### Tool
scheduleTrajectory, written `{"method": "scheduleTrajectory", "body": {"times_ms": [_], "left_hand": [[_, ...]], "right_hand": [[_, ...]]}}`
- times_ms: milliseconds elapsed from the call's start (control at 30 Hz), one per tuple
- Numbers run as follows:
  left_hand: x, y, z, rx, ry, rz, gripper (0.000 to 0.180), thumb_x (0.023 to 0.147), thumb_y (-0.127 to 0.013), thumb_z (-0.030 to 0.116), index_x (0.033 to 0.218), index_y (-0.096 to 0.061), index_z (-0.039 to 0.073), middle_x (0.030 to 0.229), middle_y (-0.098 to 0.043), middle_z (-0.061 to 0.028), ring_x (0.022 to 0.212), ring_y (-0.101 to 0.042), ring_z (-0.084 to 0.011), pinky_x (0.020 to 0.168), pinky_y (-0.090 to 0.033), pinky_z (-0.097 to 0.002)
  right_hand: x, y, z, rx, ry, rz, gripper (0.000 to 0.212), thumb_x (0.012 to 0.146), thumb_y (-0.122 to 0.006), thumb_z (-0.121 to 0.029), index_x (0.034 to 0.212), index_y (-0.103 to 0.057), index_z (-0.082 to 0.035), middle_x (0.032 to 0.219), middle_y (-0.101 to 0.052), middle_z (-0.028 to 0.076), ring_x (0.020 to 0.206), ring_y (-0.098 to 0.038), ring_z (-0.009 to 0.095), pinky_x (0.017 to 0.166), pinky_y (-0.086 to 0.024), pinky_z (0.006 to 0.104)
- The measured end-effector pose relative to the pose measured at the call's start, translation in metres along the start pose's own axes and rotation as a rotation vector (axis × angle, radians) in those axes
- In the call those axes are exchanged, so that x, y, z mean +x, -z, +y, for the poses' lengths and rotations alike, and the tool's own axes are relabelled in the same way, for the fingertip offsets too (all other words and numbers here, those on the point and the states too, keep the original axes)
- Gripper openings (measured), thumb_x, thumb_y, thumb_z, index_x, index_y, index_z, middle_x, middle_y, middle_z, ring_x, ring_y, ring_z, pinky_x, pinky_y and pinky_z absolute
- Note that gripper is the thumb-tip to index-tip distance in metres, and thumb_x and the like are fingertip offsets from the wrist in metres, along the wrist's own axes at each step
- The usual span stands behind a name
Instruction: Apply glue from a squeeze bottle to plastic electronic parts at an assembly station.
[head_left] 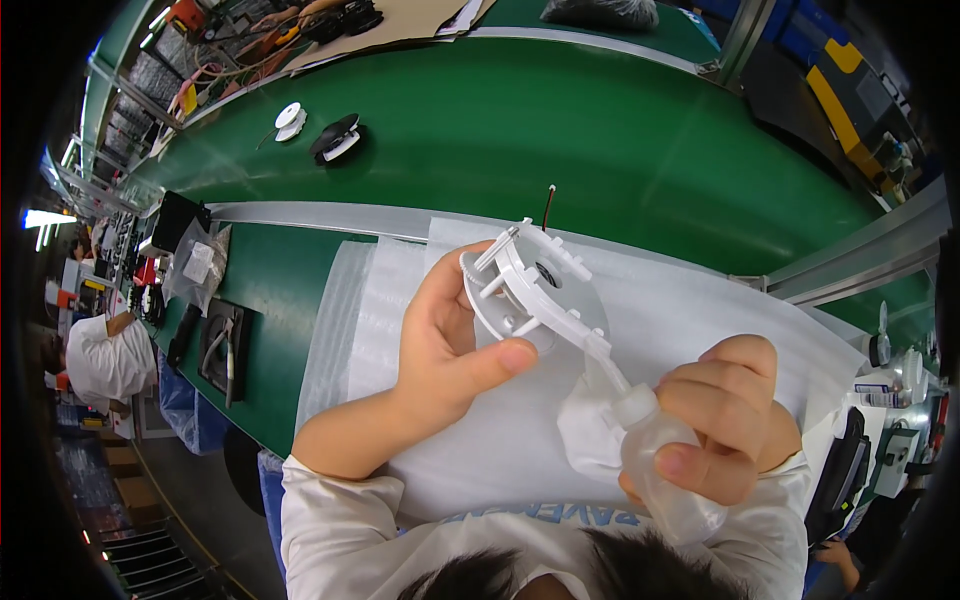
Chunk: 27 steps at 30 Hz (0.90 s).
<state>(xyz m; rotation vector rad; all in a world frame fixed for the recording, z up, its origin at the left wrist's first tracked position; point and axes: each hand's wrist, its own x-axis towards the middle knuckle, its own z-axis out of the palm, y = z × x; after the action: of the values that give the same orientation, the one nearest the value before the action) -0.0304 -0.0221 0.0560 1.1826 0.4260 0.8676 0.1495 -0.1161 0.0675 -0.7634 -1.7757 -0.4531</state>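
Observation:
My left hand grips a round white plastic housing with pegs and open slots, thumb at its near side. A thin dark red wire sticks up from the housing's far edge. In my right hand is a translucent squeeze bottle, tilted, its nozzle reaching up and left to the lower right edge of the housing. Whether the tip touches is too fine to tell. A crumpled white cloth hangs beside the bottle's neck; what holds it is hidden. Both hands are above a white foam sheet.
Beyond a metal rail lies a green conveyor belt, carrying a white round part and a black-and-white one. Left on the bench are a clear plastic bag and a black tray. Another person works far left; bottles stand right.

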Motion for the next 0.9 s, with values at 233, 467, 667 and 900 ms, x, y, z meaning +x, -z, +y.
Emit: {"method": "scheduleTrajectory", "body": {"times_ms": [233,467,667,900], "left_hand": [[-0.002,-0.001,0.0,0.009,-0.016,0.001,0.068,0.067,-0.073,0.022,0.118,-0.036,-0.002,0.108,-0.051,-0.0097,0.102,-0.048,-0.0173,0.089,-0.036,-0.0313],[0.0,0.0,0.0,-0.014,-0.038,0.001,0.068,0.067,-0.072,0.024,0.118,-0.035,-0.002,0.109,-0.05,-0.0104,0.102,-0.048,-0.018,0.089,-0.037,-0.0319],[0.004,0.004,-0.002,-0.01,-0.032,0.001,0.068,0.069,-0.07,0.028,0.119,-0.035,-0.002,0.109,-0.05,-0.0111,0.103,-0.048,-0.0178,0.089,-0.037,-0.0321],[0.022,0.016,-0.016,0.072,-0.102,0.107,0.059,0.071,-0.067,0.023,0.117,-0.038,-0.001,0.109,-0.05,-0.0086,0.102,-0.047,-0.0165,0.085,-0.039,-0.0314]], "right_hand": [[-0.002,0.002,-0.002,0.025,-0.014,-0.005,0.035,0.058,-0.061,-0.014,0.091,-0.05,-0.016,0.069,-0.052,0.001,0.05,-0.044,0.011,0.051,-0.03,0.0248],[-0.002,0.002,-0.001,0.022,-0.028,-0.013,0.032,0.062,-0.064,-0.018,0.091,-0.05,-0.016,0.069,-0.052,0.001,0.049,-0.043,0.011,0.051,-0.03,0.0251],[0.0,0.003,0.003,0.05,-0.016,-0.032,0.03,0.064,-0.064,-0.02,0.091,-0.051,-0.016,0.071,-0.053,0.001,0.051,-0.043,0.011,0.051,-0.03,0.0252],[-0.016,-0.005,0.009,0.783,-0.587,-0.078,0.035,0.065,-0.066,-0.029,0.09,-0.051,-0.008,0.073,-0.054,0.003,0.054,-0.048,0.013,0.054,-0.035,0.0233]]}}
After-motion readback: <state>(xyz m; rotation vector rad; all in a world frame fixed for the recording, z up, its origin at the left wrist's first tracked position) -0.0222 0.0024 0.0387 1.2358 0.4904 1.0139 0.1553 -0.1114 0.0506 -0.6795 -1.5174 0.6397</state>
